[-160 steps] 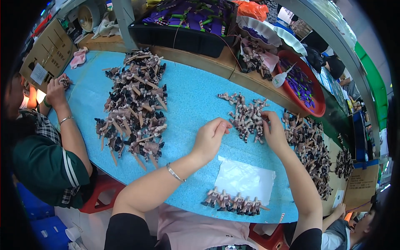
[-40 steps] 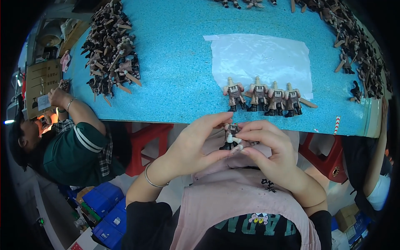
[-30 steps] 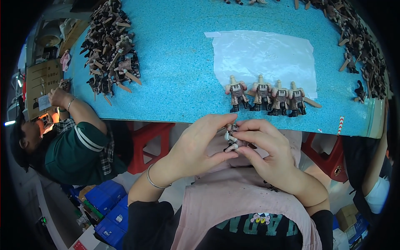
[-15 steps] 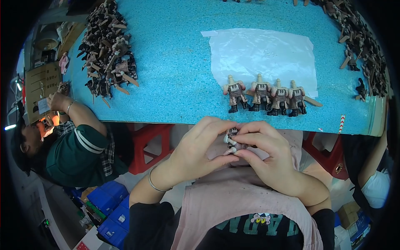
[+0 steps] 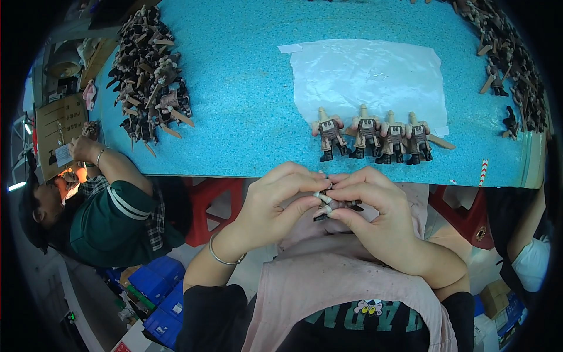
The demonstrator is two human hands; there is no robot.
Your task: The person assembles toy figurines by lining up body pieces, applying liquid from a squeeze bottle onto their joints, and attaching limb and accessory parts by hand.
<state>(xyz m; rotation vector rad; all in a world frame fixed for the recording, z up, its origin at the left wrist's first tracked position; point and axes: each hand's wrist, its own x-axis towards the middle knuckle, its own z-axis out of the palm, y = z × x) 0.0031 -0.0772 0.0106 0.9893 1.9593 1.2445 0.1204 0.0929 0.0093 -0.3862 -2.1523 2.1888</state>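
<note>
Between my two hands, just off the near table edge, is a small toy figure [image 5: 335, 203] in brown, white and black. My left hand [image 5: 280, 199] pinches it from the left with thumb and fingertips. From the right, my right hand [image 5: 375, 202] grips the same figure, its fingers covering much of it. Beyond my hands, a row of several similar figures lies on the blue table; the leftmost figure [image 5: 331, 136] is slightly apart from the others. They have pale heads and arms, brown vests and black boots.
A white plastic sheet [image 5: 366, 76] lies behind the row. Heaps of figures stand at left [image 5: 149, 82] and far right [image 5: 522, 76]. Another person [image 5: 111, 217] works at the left; a second person's arm [image 5: 528, 229] shows at right. Red stools [image 5: 214, 208] and blue bins [image 5: 155, 278] are below.
My left thumb and fingers have shifted on the figure, and the figure has turned slightly, with a dark part now showing at its lower end. The row of figures has not moved.
</note>
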